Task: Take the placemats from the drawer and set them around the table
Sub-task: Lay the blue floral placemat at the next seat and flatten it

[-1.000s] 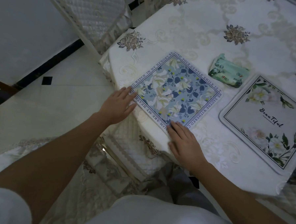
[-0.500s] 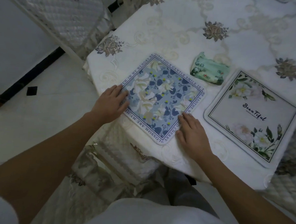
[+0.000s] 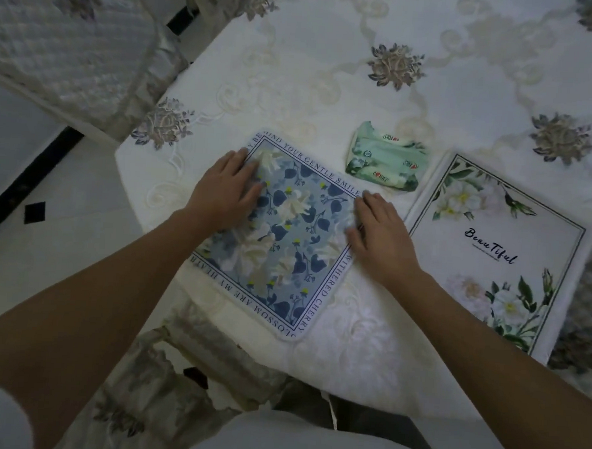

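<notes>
The left hand (image 3: 226, 189) lies flat, fingers straight, on the far left part of the blue placemat (image 3: 286, 248). The right hand (image 3: 380, 234) lies flat on its right edge. The blue placemat sits at the near left corner of the bench (image 3: 330, 71), left of a white placemat (image 3: 491, 265).

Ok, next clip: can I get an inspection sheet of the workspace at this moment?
Surface: table under a white embroidered cloth.
Job's things: blue mat lies flat near the table's corner; white mat lies flat to its right, apart from it.
Clutter: green tissue pack on the cloth, beyond the gap between the mats.
Hands: left hand and right hand both rest flat on the blue mat, fingers straight.
Cables: nothing seen.
Surroundings: chair with a quilted cover at the left; pale floor below it.
</notes>
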Action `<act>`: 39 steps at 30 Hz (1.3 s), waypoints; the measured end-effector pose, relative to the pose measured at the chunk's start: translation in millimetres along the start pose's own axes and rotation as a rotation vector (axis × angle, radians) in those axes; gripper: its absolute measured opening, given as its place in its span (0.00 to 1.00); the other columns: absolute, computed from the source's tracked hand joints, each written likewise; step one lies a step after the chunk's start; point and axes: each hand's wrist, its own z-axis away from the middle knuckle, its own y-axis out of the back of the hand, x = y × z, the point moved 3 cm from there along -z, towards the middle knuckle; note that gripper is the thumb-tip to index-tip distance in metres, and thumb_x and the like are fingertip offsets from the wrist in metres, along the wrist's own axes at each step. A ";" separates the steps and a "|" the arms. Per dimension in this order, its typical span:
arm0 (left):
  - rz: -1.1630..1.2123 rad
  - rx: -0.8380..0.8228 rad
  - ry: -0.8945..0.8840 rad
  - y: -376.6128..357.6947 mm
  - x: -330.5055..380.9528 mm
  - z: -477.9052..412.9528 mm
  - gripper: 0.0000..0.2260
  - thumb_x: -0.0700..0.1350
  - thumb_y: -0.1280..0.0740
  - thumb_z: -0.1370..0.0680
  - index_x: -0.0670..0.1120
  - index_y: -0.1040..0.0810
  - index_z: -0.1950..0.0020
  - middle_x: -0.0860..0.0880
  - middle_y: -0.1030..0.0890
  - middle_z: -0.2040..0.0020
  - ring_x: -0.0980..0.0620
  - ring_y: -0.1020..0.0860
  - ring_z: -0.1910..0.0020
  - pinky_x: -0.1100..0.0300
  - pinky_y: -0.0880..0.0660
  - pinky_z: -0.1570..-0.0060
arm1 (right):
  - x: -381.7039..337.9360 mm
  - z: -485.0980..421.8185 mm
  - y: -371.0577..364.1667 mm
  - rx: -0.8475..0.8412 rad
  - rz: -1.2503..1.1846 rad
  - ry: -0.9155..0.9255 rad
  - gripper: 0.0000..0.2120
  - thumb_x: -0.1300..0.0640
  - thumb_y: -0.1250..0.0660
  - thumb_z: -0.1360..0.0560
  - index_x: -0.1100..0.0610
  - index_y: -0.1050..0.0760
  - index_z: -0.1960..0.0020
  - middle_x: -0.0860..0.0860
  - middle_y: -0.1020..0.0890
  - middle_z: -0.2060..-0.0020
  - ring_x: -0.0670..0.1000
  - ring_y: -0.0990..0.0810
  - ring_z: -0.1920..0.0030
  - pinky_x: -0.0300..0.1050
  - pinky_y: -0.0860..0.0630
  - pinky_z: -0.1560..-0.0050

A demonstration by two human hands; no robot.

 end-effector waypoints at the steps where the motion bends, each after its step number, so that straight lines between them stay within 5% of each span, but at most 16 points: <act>1: -0.012 0.003 -0.003 -0.2 3.6 -10.0 0.27 0.56 0.47 0.16 0.43 0.40 0.20 0.41 0.43 0.19 0.42 0.46 0.20 0.51 0.52 0.23 | 0.0 -4.2 -0.6 0.001 -0.004 0.004 0.28 0.48 0.44 0.17 0.59 0.42 0.21 0.56 0.41 0.22 0.56 0.45 0.21 0.52 0.51 0.21; 11: -0.147 -0.123 -0.265 -16.1 68.8 -41.5 0.29 0.59 0.55 0.18 0.47 0.34 0.22 0.42 0.37 0.21 0.41 0.41 0.22 0.45 0.42 0.24 | -32.0 -56.6 -4.9 -0.021 -0.033 0.080 0.30 0.47 0.42 0.19 0.61 0.42 0.22 0.58 0.40 0.22 0.57 0.44 0.22 0.54 0.47 0.22; 22: -0.144 -0.085 -0.041 7.5 6.4 -34.2 0.29 0.61 0.55 0.19 0.51 0.37 0.22 0.43 0.37 0.21 0.41 0.39 0.23 0.43 0.40 0.27 | -1.2 -14.3 4.7 -0.067 0.010 0.084 0.29 0.47 0.43 0.18 0.59 0.42 0.21 0.55 0.40 0.22 0.57 0.45 0.22 0.55 0.47 0.22; 32: -0.182 -0.150 -0.265 -12.0 71.2 -38.1 0.30 0.61 0.55 0.19 0.48 0.34 0.22 0.43 0.37 0.21 0.42 0.39 0.23 0.46 0.42 0.26 | -41.1 -52.1 -6.3 -0.117 -0.014 0.177 0.29 0.48 0.44 0.19 0.61 0.41 0.22 0.59 0.39 0.23 0.59 0.44 0.22 0.58 0.43 0.24; 39: -0.171 -0.094 -0.081 3.3 8.9 -35.0 0.27 0.61 0.52 0.17 0.51 0.41 0.20 0.44 0.42 0.19 0.43 0.42 0.21 0.44 0.42 0.27 | -4.9 -18.3 3.2 -0.054 -0.002 0.118 0.28 0.48 0.44 0.18 0.58 0.42 0.21 0.54 0.40 0.22 0.54 0.44 0.22 0.47 0.51 0.23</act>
